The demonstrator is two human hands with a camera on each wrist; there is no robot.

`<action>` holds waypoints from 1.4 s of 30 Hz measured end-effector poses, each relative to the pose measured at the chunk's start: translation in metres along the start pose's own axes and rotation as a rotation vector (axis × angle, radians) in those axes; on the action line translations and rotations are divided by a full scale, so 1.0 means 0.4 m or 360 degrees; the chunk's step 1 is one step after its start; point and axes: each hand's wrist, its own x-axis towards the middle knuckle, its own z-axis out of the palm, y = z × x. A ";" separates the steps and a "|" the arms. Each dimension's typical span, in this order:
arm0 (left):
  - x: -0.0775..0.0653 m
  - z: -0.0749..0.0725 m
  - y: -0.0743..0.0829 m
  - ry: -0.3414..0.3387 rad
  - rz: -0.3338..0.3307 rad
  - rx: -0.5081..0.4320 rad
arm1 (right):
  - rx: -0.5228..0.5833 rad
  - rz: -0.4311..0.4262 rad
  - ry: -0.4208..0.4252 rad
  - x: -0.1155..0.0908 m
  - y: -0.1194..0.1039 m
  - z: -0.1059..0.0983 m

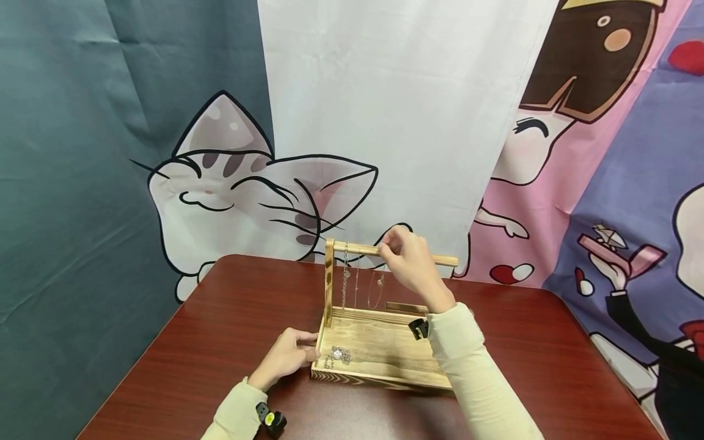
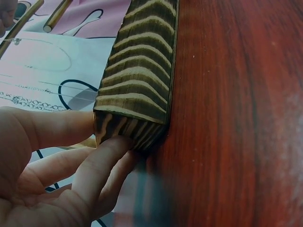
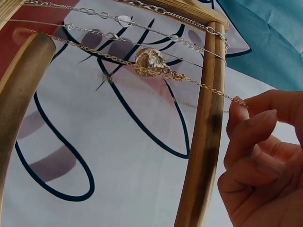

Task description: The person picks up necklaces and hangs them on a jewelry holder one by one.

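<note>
A wooden jewelry stand has a shallow tray (image 1: 379, 342), a left upright post (image 1: 329, 284) and a horizontal bar (image 1: 445, 260). My right hand (image 1: 409, 260) is at the bar; its thumb and index finger pinch a thin gold necklace (image 3: 208, 88) with a round gold pendant (image 3: 149, 62). Left of it, a chunky silver chain (image 1: 344, 287) and a finer silver necklace (image 1: 356, 284) hang from the bar. My left hand (image 1: 286, 357) touches the tray's left end with its fingers extended; in the left wrist view, fingertips (image 2: 120, 142) rest against the dark-striped end face.
A silver chain with a round pendant (image 1: 337, 354) lies heaped in the tray's left front corner. A short wooden piece (image 1: 406, 307) shows behind the tray's back edge. The stand is on a reddish-brown table (image 1: 220, 342), with printed curtains (image 1: 407, 122) behind.
</note>
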 end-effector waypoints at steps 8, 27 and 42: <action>-0.007 0.000 0.013 -0.0002 -0.0001 0.0000 | 0.0005 0.0013 -0.0070 -0.002 -0.005 0.008; 0.015 -0.008 -0.031 0.0002 -0.0013 0.0022 | 0.0016 -0.0001 0.0043 -0.030 0.007 0.005; 0.030 -0.011 -0.058 0.0004 -0.0030 0.0005 | 0.0336 0.0082 0.0061 -0.153 0.009 0.065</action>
